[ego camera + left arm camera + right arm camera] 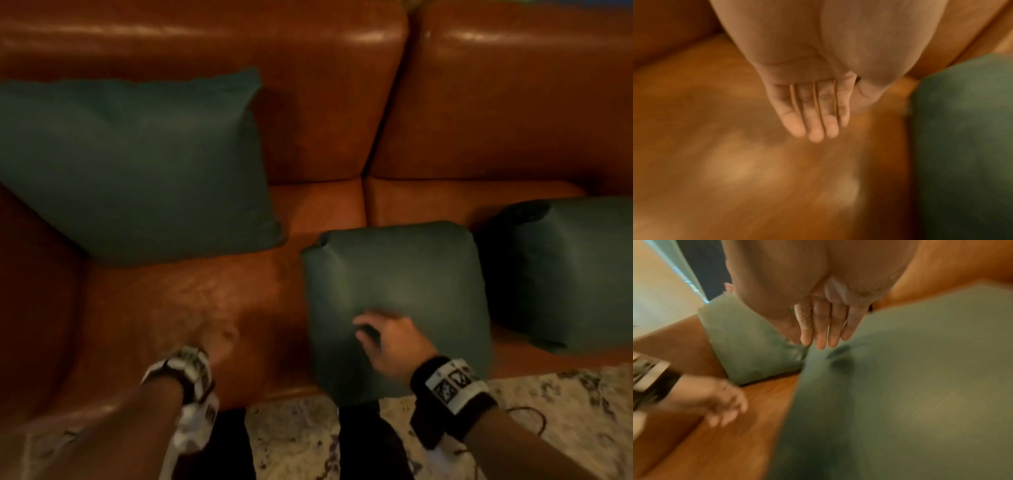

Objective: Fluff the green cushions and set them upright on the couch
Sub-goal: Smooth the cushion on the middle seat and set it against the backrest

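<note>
Brown leather couch (212, 301) fills head view. Large green cushion (133, 164) upright against backrest at 10 o'clock. Middle green cushion (394, 284) lies on seat near front edge, centre-right. Third green cushion (565, 270) on seat at 3 o'clock. Right hand (387, 339) rests on middle cushion, fingers straight and together. Left hand (222, 342) over bare seat at 7 o'clock, fingers straight, holding nothing. Patterned rug (548, 394) below.
</note>
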Available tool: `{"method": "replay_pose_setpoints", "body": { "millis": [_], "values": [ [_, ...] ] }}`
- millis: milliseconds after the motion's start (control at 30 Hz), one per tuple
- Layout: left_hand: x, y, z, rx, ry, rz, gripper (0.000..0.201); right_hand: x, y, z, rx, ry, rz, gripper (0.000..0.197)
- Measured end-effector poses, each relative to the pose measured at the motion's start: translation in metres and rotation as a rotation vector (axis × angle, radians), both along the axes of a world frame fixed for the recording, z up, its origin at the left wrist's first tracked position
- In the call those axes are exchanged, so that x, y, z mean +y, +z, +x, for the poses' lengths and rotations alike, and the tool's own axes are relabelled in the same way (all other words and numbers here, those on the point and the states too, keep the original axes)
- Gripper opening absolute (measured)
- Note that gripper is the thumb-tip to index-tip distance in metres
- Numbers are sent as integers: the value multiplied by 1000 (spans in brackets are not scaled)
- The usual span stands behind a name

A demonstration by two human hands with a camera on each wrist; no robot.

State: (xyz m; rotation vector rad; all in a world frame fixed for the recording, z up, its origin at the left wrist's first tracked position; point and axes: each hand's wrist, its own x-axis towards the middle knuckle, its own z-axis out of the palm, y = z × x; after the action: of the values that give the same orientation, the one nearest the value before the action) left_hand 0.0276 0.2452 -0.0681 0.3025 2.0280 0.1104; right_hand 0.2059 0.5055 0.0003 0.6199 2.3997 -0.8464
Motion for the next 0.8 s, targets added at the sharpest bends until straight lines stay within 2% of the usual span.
{"method": "replay_pose_setpoints", "body": {
  "millis": [100, 200, 267, 333, 433, 567, 667, 700, 733, 800],
  "values": [
    [104, 3, -22, 208, 47, 171, 40, 74, -7, -7, 76, 52, 88, 42],
    [183, -18, -48, 291, 65, 284, 28, 129, -25, -24, 50, 230, 174, 66],
    [217, -25, -52, 209, -1, 232, 30, 146, -37, -34, 6, 327, 190, 79],
    [233, -30, -45, 147, -128, 85, 36, 153, -45, -40, -27, 378, 189, 86],
    [233, -28, -33, 75, -216, -71, 40, 154, -49, -44, -40, 408, 177, 93],
    [207, -18, -15, 66, -240, -87, 38, 146, -54, -41, -71, 477, 131, 97],
    [171, -29, 7, -22, -313, -117, 45, 134, -58, -38, -83, 527, 122, 101],
    [160, -39, 12, -61, -301, -130, 52, 130, -60, -37, -83, 539, 118, 101],
    [150, -45, 16, -106, -266, -131, 50, 127, -62, -35, -82, 549, 114, 102],
    [137, -55, 24, -141, -110, -36, 27, 124, -65, -33, -77, 552, 111, 102]
  ]
}}
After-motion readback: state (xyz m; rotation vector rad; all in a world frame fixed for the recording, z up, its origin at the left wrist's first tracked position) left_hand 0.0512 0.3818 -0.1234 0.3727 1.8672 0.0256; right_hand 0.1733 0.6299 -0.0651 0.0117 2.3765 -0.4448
